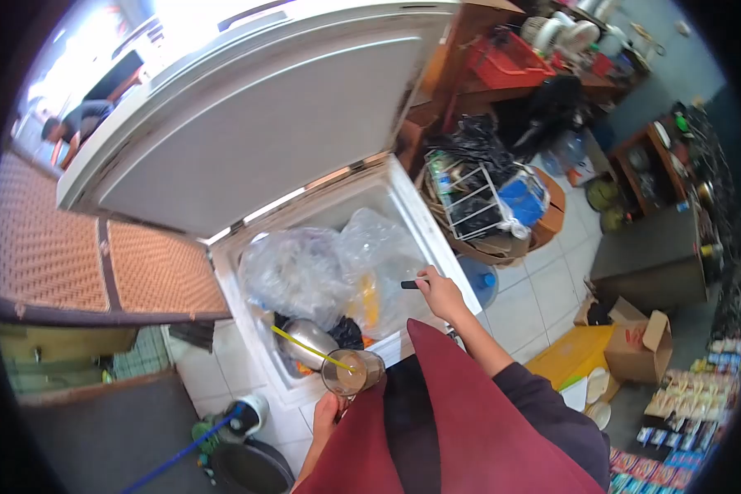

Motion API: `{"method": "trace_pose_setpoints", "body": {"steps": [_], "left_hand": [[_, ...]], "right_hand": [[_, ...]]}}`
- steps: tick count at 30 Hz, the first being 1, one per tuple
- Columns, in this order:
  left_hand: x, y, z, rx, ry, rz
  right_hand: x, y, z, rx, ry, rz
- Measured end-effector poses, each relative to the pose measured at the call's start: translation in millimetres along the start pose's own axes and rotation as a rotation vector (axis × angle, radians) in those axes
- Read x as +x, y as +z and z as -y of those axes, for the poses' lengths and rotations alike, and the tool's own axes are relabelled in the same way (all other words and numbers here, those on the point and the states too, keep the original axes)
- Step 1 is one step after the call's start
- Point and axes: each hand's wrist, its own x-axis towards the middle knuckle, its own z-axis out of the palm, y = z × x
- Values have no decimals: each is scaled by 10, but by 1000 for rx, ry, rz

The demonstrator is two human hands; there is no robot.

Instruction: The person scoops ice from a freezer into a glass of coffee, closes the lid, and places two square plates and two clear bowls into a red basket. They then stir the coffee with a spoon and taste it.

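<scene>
My left hand is closed on the handle of a glass mug. A brownish drink and a long yellow straw are in the mug. Above the right rim of an open chest freezer, my right hand grips a short black stick-like object, whose kind I cannot make out. Inside the freezer lie bulky clear plastic bags, something yellow among them, a rounded metal container and a black bag. The mug is over the freezer's front edge.
The raised white lid stands behind the freezer. To the right are a wire rack with bags, a blue-capped water jug and cardboard boxes. A black tub sits at lower left. Another person is at far upper left.
</scene>
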Motion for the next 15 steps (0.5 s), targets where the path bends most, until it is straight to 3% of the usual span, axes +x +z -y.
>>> {"method": "trace_pose_setpoints", "body": {"steps": [2,3,5,9,11,15], "left_hand": [[195,-73,19,25,10,67],[263,-76,26,41,27,97],[340,26,-25,56,30,104],[445,156,-101,76,67,186],[473,224,-131,38,51,199],[529,350,-159,119,20,210]], "right_hand": [[-156,-87,-84,374,184,-96],[-206,-129,-133,372,200,-105],[-325,-249,-246,903,353,-99],[-442,-523,-452,1409,462,-117],[-351,-657,-592,1538,447,-118],[155,-1060,-669,1488,277,-132]]}}
